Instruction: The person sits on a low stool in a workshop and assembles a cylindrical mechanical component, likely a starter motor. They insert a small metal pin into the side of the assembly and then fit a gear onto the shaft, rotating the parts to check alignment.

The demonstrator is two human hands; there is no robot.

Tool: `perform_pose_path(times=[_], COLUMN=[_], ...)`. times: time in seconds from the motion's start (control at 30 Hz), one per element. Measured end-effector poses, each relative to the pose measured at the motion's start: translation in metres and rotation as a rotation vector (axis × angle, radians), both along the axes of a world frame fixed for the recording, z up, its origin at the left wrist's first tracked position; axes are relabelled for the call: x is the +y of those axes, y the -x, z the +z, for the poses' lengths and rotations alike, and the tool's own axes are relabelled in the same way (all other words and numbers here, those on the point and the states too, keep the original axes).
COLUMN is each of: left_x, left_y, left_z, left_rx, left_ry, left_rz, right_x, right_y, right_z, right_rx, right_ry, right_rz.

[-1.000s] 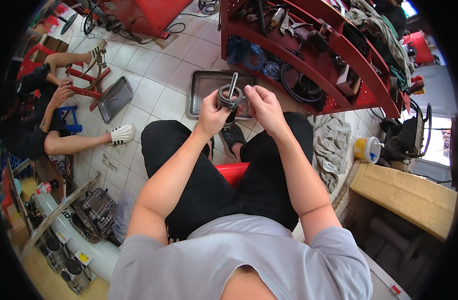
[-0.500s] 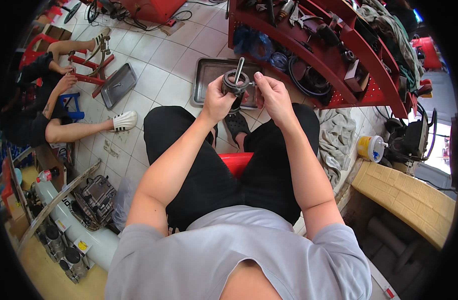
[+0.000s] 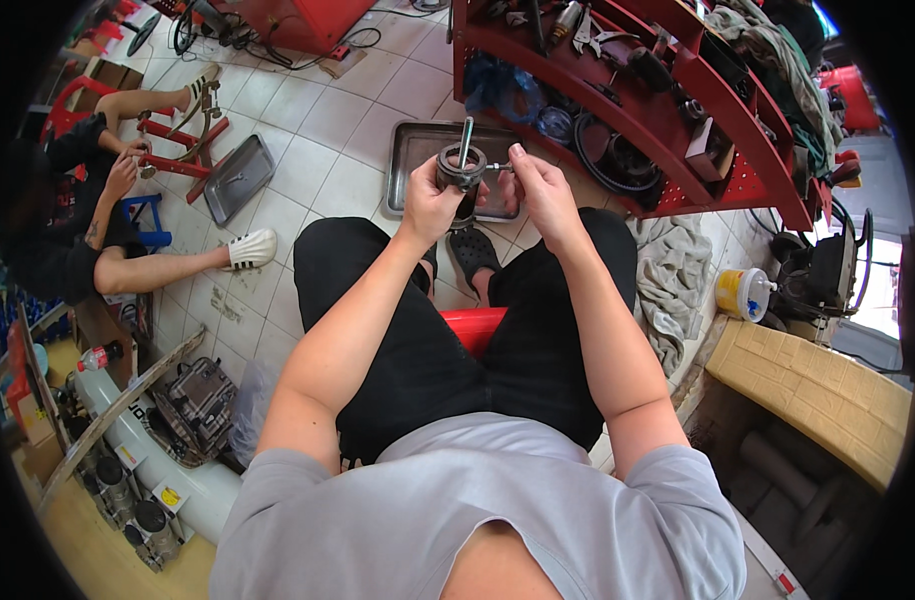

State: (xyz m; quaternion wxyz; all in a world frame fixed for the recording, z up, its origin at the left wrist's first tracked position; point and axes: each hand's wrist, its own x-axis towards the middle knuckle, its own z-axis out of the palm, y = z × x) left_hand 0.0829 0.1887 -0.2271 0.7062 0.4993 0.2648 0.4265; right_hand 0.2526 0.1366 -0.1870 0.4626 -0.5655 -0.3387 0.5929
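Gripping a dark metal ring in front of the knees, the left hand has most of its fingers hidden behind it. Right hand, fingers closed on the outer end of a thin silver pin jutting from the ring, tip covered; a metal rod rises from the opening, lower end lost, grey tray partly masked beyond.
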Motion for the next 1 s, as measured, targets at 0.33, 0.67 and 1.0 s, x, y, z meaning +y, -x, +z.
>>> perform_pose_path(times=[0.33,0.67,1.0], left_x=[0.002,0.003,0.002], left_y=[-0.003,-0.002,-0.006], left_z=[0.0,-0.006,-0.005], left_rx=[-0.004,0.066,0.094], left_ry=[0.044,-0.031,0.222], left_rz=[0.018,-0.041,-0.08], right_x=[-0.003,-0.001,0.0], right_y=[0.012,0.003,0.007], right_z=[0.008,0.0,-0.01], right_rx=[0.018,0.143,-0.161], right_ry=[-0.252,-0.169,-0.391], right_rz=[-0.093,-0.099,-0.139])
